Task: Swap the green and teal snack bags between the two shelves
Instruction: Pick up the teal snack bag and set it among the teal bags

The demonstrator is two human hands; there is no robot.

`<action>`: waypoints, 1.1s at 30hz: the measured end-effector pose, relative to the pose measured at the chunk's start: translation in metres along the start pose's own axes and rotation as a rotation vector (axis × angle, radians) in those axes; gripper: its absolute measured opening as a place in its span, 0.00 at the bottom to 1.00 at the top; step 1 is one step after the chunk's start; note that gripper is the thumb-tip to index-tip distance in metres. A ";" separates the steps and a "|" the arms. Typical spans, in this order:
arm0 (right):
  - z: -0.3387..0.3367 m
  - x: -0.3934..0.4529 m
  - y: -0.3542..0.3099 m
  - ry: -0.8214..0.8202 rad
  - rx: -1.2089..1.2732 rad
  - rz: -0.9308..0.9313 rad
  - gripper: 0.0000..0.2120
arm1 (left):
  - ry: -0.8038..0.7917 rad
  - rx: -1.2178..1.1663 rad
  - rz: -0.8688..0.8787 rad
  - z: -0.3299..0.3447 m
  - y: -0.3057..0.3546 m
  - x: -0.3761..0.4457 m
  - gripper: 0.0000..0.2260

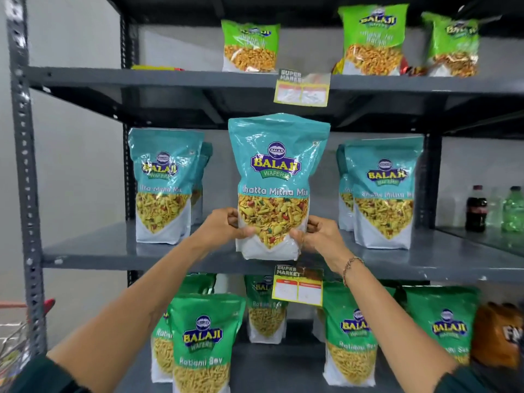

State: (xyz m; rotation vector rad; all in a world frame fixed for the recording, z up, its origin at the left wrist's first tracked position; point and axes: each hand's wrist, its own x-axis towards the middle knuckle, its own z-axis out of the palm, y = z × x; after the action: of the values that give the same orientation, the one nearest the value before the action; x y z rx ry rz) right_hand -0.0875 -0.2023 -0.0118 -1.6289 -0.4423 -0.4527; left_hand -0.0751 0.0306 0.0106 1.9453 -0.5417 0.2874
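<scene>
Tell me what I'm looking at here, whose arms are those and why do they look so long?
Those arms belong to a person wearing a camera on the head. It looks forward and down, so you see what that person sees, and its wide lens stretches the arms.

In front is a grey metal rack with three shelves. The top shelf has green bags. The middle shelf has teal bags. The bottom shelf has more green bags. Far right stand two bottles.

The left hand and right hand grip one teal bag by its lower sides, upright, at the middle shelf's front edge. I can't tell whether its bottom touches the shelf.
</scene>
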 end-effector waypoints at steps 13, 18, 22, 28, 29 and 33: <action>-0.027 0.081 0.054 0.025 -0.067 0.111 0.16 | 0.048 -0.107 -0.059 0.042 -0.046 0.090 0.08; -0.026 0.090 0.057 -0.006 -0.066 0.132 0.18 | 0.019 -0.128 -0.047 0.043 -0.050 0.097 0.09; -0.026 0.092 0.060 -0.030 -0.121 0.138 0.18 | 0.019 -0.166 -0.036 0.046 -0.054 0.098 0.12; -0.027 0.093 0.063 -0.030 -0.175 0.145 0.18 | -0.014 -0.115 -0.019 0.046 -0.056 0.099 0.16; -0.027 0.093 0.063 -0.031 -0.184 0.146 0.18 | -0.010 -0.098 -0.019 0.047 -0.057 0.100 0.15; -0.025 0.091 0.060 -0.033 -0.182 0.152 0.18 | 0.000 -0.060 -0.022 0.047 -0.055 0.100 0.14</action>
State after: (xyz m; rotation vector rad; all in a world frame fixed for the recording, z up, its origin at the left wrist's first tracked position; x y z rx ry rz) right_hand 0.0210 -0.2316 -0.0111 -1.8330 -0.3058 -0.3607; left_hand 0.0367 -0.0170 -0.0104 1.8922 -0.5226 0.2544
